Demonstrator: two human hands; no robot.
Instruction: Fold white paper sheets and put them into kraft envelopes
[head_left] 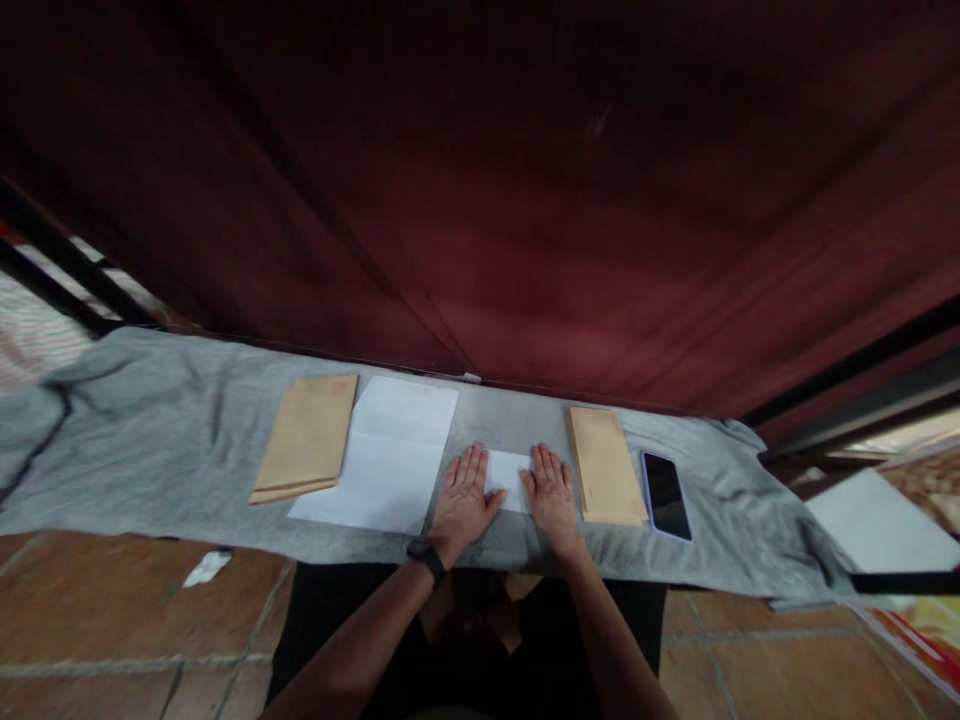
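A small white folded paper (508, 482) lies flat on the grey cloth, partly covered by my hands. My left hand (465, 497) presses on its left end, palm down with the fingers stretched out. On its right end rests my right hand (552, 500), also flat and palm down. Larger white sheets (394, 450) with a crease lie to the left of my left hand. Their left edge runs under a stack of brown envelopes (311, 430). Close beside my right hand is a second stack of brown envelopes (606, 465).
A phone (667, 496) in a lilac case lies right of the envelopes. Grey cloth (165, 430) covers the narrow bench. Behind it hangs a dark red sheet (487, 250). A crumpled white scrap (207, 568) lies on the tiled floor (97, 610). Dark bars (870, 375) stand at both sides.
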